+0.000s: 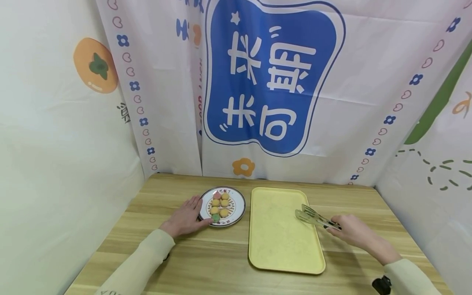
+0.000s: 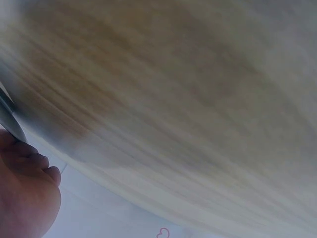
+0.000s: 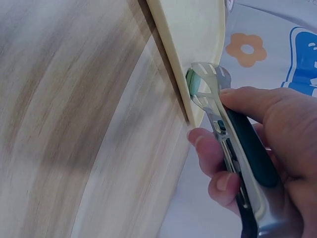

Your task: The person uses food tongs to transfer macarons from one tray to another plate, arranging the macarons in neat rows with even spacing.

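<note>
My left hand (image 1: 187, 219) rests against the left side of a white plate (image 1: 240, 205) with a dark rim, its fingers extended and the thumb reaching to the near rim. Several small yellow macarons (image 1: 224, 212), a pink one (image 1: 216, 196) and a green one (image 1: 215, 218) lie on that plate. With my right hand (image 1: 350, 230) I hold metal serving tongs (image 3: 237, 144) with dark green grips, their slotted heads over the right side of a yellow tray (image 1: 284, 246). In the right wrist view a pale green round piece (image 3: 193, 83) shows between the heads; whether they squeeze it I cannot tell.
Both plate and tray lie on a wood-grain table (image 1: 206, 262), the tray right of the plate with a narrow gap between them. A printed cloth (image 1: 361, 82) hangs behind the table's far edge, and white printed sheets (image 1: 55, 164) enclose both sides.
</note>
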{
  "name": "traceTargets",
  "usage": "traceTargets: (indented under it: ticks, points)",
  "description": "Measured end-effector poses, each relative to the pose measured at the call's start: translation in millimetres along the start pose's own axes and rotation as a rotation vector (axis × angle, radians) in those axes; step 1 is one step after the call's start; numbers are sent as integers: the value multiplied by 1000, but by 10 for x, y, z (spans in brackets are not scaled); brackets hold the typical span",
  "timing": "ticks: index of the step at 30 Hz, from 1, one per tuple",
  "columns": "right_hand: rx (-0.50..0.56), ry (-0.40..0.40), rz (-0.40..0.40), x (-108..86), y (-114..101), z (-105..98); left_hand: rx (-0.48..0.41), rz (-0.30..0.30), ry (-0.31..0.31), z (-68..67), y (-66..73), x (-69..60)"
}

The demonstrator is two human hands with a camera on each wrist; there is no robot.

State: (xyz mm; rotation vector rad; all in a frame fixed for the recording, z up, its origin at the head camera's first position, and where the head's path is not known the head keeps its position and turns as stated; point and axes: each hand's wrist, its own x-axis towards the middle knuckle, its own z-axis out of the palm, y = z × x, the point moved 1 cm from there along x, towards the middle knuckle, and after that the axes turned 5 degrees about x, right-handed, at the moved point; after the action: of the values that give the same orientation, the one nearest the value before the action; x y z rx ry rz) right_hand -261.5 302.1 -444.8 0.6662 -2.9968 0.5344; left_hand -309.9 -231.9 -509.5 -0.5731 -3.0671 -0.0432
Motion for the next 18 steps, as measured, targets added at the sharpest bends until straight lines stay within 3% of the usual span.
traceTargets:
  ticks: [18]
  points:
    - [-5, 45, -49, -25, 10, 29, -5, -15, -21, 4, -7, 17]
